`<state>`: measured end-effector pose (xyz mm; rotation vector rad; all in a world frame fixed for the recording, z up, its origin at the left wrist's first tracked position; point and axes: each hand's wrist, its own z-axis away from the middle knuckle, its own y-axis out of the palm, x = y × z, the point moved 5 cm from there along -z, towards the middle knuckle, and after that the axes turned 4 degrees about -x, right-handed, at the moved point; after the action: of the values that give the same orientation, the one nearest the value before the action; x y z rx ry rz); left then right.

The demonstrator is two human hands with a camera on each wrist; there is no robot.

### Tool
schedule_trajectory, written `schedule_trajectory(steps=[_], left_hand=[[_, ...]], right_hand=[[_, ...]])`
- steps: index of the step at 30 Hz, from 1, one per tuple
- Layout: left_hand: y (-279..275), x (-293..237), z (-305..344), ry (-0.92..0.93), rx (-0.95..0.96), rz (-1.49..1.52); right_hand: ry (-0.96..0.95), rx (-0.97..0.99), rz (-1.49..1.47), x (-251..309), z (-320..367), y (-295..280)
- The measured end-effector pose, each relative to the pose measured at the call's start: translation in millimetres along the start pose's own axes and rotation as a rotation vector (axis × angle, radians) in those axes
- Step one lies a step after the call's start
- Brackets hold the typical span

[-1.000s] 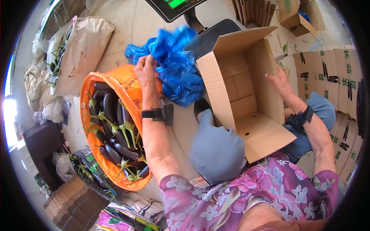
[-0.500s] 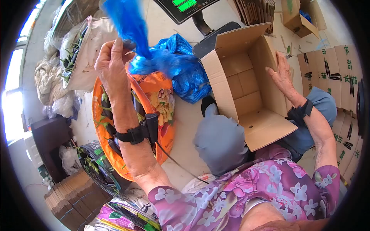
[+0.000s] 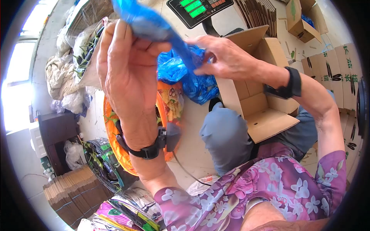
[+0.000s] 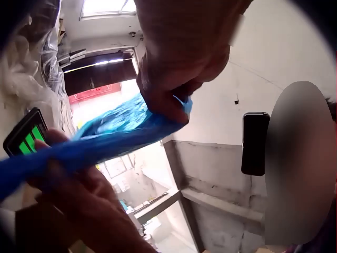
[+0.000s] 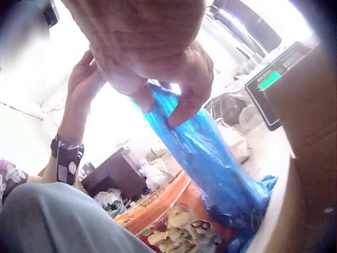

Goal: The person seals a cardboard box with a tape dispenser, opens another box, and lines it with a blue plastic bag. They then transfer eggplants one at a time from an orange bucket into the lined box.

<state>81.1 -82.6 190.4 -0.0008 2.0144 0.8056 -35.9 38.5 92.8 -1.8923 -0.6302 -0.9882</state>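
Note:
Stretched between both hands is a thin blue plastic bag, raised over the orange sack. The left hand pinches its upper part; in the left wrist view that hand has the bag at its fingertips. Further down, the right hand grips the bag with thumb and fingers. The right wrist view shows the right hand on the blue plastic, which hangs toward more blue bags. An opened cardboard box leans by the person's knees, behind the right forearm.
The orange sack stands beneath the left arm. A scale display is at the top, with folded cartons beside it. Eggplants fill a dark bag at lower left, above stacked cardboard. Printed cartons stand at right.
My left hand has lifted blue plastic up from the pile beside the sack. My right hand has left the box's side and moved left to grip the plastic.

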Motion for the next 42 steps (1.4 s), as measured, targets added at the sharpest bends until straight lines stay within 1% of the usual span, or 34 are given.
schedule_trajectory(steps=[1,2,4,5,6,7,8,9,10,11,12,13,15,16,17,18,20,21,22,23,24,25,26,28,29,30,32,33,34,35,37,38,40,42], left_hand=[[11.9,-0.3,-0.3,0.006,0.085,0.034],[9.0,1.0,-2.6,0.012,0.078,0.033],[-4.7,9.3,-8.5,0.055,0.091,-0.050],[-31.6,23.9,-2.7,0.074,-0.121,-0.352],[-61.1,46.3,7.1,0.013,-0.273,-0.528],[-90.0,72.5,21.2,-0.121,-0.311,-0.704],[-132.9,115.2,37.7,-0.215,-0.240,-0.859],[-163.2,159.9,63.0,-0.244,-0.172,-1.126],[-189.9,208.9,93.1,-0.318,-0.124,-1.224],[-188.7,233.9,113.5,-0.285,0.056,-1.474],[-195.6,264.6,134.2,-0.376,0.072,-1.516],[-188.6,279.0,144.0,-0.447,0.085,-1.549],[-184.3,304.8,157.9,-0.548,0.100,-1.657],[-190.5,321.1,161.7,-0.573,0.100,-1.735],[-202.2,342.1,162.1,-0.436,0.117,-1.862],[-203.4,348.0,150.8,-0.436,0.114,-1.850],[-209.4,351.0,137.4,-0.612,0.200,-1.896],[-212.1,347.0,133.0,-0.590,0.149,-1.870],[-228.3,360.1,139.0,-0.604,0.146,-1.863],[-245.9,374.3,146.7,-0.565,0.136,-1.869],[-249.6,371.0,145.4,-0.526,0.127,-1.877],[-244.5,358.3,146.2,-0.508,0.114,-1.757],[-249.2,361.4,157.2,-0.520,0.119,-1.758],[-258.9,363.5,171.5,-0.554,0.034,-1.702],[-253.5,352.1,186.6,-0.541,-0.047,-1.701],[-252.7,351.8,206.8,-0.484,0.076,-1.752],[-259.2,353.4,253.3,-0.587,0.053,-1.523],[-259.4,352.0,286.3,-0.576,0.030,-1.463],[-256.1,349.8,316.9,-0.703,0.029,-1.467],[-253.7,349.3,360.9,-0.631,-0.052,-1.526],[-240.7,329.6,408.2,-1.165,0.072,-1.477],[-237.6,318.2,446.4,-1.262,0.125,-1.439],[-221.0,282.9,509.7,-1.322,0.216,-1.312],[-189.7,226.7,532.1,-1.329,0.262,-1.115]], right_hand=[[-0.079,0.097,-0.004,4.0,-6.5,8.4],[-0.082,0.107,-0.005,5.5,-7.5,7.2],[0.254,0.144,-0.738,14.9,-14.5,-3.4],[0.241,0.102,-0.697,22.4,-15.1,-26.4],[0.266,-0.005,-0.750,25.5,-10.1,-49.9],[0.283,-0.116,-0.801,28.6,-4.6,-73.5],[0.293,-0.226,-0.846,31.7,1.5,-97.0],[0.227,-0.111,-0.792,24.3,13.2,-127.7],[0.283,-0.310,-0.652,11.7,29.9,-147.0],[0.351,-0.386,-0.528,-3.4,47.5,-161.5],[0.428,-0.454,-0.407,-18.3,65.6,-175.8],[0.510,-0.405,-0.303,-38.4,83.6,-189.6],[0.703,-0.237,-0.282,-63.8,124.5,-202.8],[0.800,-0.292,-0.178,-77.0,149.3,-206.4],[0.889,-0.350,-0.072,-86.8,169.8,-204.7],[0.920,-0.323,-0.051,-85.4,178.7,-196.0],[0.971,-0.287,-0.028,-83.5,192.3,-177.1],[1.000,-0.256,-0.053,-83.7,194.8,-165.6],[1.027,-0.224,-0.081,-85.1,195.2,-155.2],[1.033,-0.218,-0.078,-82.9,194.8,-148.0],[1.041,-0.202,-0.092,-83.7,194.0,-140.3],[1.052,-0.188,-0.107,-85.0,194.2,-134.4],[1.061,-0.183,-0.114,-86.5,195.6,-130.5],[1.048,-0.140,-0.134,-93.1,189.9,-124.5],[1.045,-0.134,-0.142,-94.0,186.8,-121.9],[1.021,-0.133,-0.141,-91.9,183.0,-118.9],[0.997,-0.128,-0.147,-91.1,179.7,-114.1],[0.998,-0.112,-0.163,-89.3,180.0,-110.4],[0.996,-0.095,-0.181,-88.9,180.2,-106.9],[0.994,-0.089,-0.190,-89.7,181.1,-104.8],[0.964,-0.026,-0.179,-88.9,182.3,-103.0],[0.960,-0.024,-0.184,-87.3,181.2,-101.5],[0.936,-0.053,-0.162,-83.4,178.2,-99.7],[0.941,-0.043,-0.146,-82.8,181.3,-100.5]])
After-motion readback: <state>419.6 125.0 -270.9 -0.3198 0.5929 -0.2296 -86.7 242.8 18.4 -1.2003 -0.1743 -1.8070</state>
